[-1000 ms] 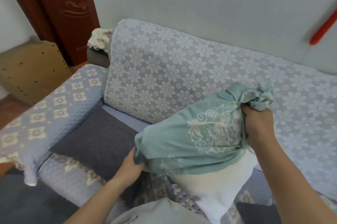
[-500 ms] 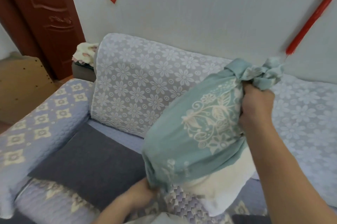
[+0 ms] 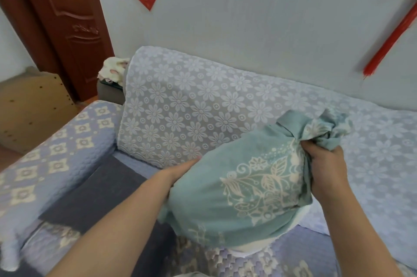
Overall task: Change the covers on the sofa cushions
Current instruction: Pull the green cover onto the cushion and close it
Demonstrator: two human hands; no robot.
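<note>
Here the teal cover (image 3: 248, 188) sits over most of the white cushion (image 3: 255, 248), held up above the sofa (image 3: 180, 109) seat toward its right half, with a strip of cushion bulging out at the lower edge. The right hand (image 3: 325, 170) clenches the bunched end of the cover at the upper right, while the left hand (image 3: 180, 169) lies with straight fingers against the far left side. The bundle's long axis runs from lower left up to that gathered end, so the right hand likely governs the next pull.
</note>
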